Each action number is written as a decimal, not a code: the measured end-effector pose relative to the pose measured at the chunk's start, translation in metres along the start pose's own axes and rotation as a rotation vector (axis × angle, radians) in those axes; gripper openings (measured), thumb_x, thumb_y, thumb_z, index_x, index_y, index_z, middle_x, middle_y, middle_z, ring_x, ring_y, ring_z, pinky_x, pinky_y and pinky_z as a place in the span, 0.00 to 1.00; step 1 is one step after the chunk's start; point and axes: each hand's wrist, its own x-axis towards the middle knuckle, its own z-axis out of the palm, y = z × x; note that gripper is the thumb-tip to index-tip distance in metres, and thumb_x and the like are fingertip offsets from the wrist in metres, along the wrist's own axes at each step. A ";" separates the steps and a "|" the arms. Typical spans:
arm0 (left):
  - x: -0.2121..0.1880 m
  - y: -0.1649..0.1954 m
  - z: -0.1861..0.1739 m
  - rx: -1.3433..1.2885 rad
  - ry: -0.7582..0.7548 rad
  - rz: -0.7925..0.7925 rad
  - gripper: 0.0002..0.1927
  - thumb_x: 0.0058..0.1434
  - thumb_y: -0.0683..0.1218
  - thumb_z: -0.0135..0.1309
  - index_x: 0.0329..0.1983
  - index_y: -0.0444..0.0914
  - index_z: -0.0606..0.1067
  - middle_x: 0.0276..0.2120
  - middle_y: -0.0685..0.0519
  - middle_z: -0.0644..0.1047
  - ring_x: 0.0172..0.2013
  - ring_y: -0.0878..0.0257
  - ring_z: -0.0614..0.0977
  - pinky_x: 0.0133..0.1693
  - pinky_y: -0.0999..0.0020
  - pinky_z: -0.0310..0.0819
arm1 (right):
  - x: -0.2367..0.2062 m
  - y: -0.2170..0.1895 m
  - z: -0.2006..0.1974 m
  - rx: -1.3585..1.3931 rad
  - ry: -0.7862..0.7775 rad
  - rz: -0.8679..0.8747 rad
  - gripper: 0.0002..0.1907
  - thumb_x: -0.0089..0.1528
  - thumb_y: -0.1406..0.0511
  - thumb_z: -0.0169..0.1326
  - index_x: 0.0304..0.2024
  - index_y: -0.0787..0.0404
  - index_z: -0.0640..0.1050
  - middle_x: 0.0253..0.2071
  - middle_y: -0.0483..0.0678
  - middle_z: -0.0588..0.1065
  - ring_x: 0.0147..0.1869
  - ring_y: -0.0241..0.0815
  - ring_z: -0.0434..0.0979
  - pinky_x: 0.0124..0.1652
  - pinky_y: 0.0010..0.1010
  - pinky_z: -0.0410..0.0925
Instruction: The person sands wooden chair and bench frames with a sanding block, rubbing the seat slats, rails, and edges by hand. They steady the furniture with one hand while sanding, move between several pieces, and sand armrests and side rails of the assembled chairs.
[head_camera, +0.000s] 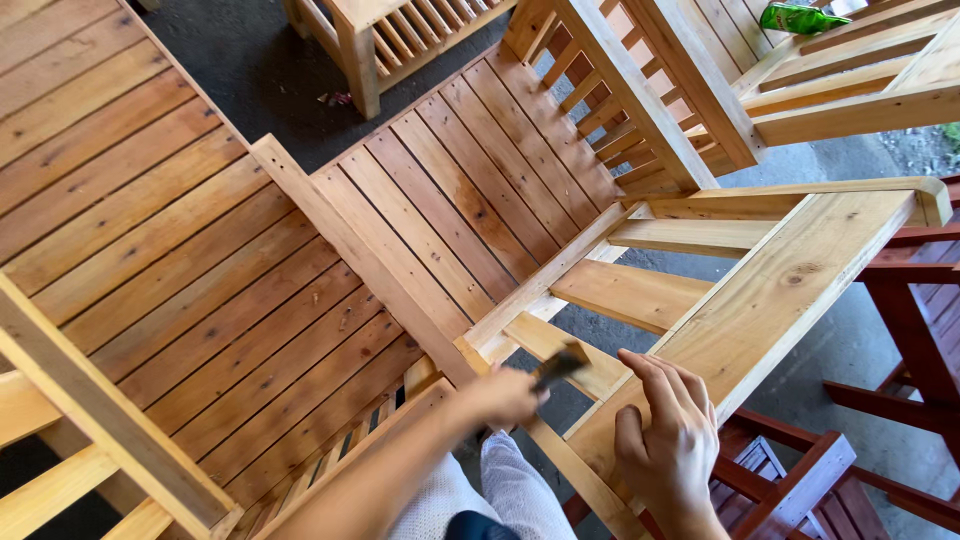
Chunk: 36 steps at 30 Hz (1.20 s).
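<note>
The left hand (508, 395) is gripping a brush (558, 366), seemingly coating a slat (560, 352) of the unfinished wooden chair (770, 290). The right hand (668, 440), open with fingers spread, is steadying the chair's armrest (790, 280). Next, I judge, even strokes along the slat. Far beyond the armrest, a crumpled green package (798, 17) is lying on another wooden frame.

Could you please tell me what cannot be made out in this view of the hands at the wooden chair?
Head view only:
- Brush: blurred; its bristles and handle cannot be told apart; the left hand hides the grip.
- Right hand on the armrest: palm hidden.
- Green object: cut off by the top edge, too small to identify.
</note>
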 end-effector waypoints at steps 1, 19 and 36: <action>-0.015 0.003 0.017 0.191 0.081 0.108 0.25 0.69 0.53 0.38 0.67 0.43 0.66 0.55 0.43 0.78 0.54 0.47 0.80 0.70 0.37 0.41 | 0.000 0.000 0.001 0.001 0.002 0.007 0.26 0.51 0.72 0.50 0.52 0.56 0.80 0.49 0.48 0.80 0.57 0.48 0.76 0.56 0.40 0.67; -0.024 -0.033 0.081 -0.230 0.609 0.292 0.30 0.69 0.54 0.42 0.68 0.30 0.64 0.60 0.35 0.73 0.63 0.44 0.72 0.65 0.36 0.30 | 0.024 0.006 0.003 -0.041 -0.354 -0.130 0.23 0.50 0.66 0.53 0.49 0.47 0.80 0.50 0.41 0.79 0.57 0.48 0.74 0.55 0.46 0.63; -0.039 -0.005 0.050 -1.615 0.927 -0.037 0.23 0.63 0.58 0.56 0.47 0.34 0.78 0.32 0.52 0.80 0.33 0.57 0.81 0.33 0.53 0.76 | 0.191 0.068 0.129 0.718 -1.918 -0.128 0.44 0.48 0.69 0.60 0.70 0.56 0.67 0.68 0.46 0.73 0.71 0.39 0.69 0.66 0.34 0.56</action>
